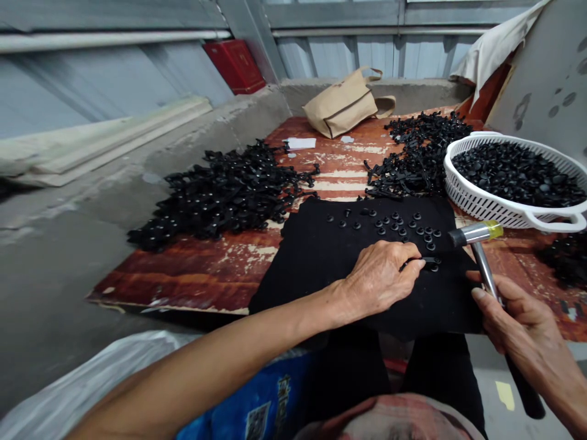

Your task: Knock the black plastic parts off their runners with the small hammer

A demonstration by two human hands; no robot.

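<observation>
My left hand [383,275] pinches a small black plastic part [430,260] over the black mat [312,263], its tip lying against one of the small round black pieces. Several more round black pieces [394,226] are scattered on the mat just beyond my fingers. In my right hand [523,311] is a hammer [483,263], gripped along its metal shaft with the black handle end pointing down. The hammer's head has one dark face and one yellow face, and it is raised to the right of the pinched part.
A heap of black parts [229,195] covers the table's left side; another heap [417,153] lies at the back right. The white basket [486,208] holds many black round pieces. A tan bag [342,104] and a red box [236,66] are near the wall.
</observation>
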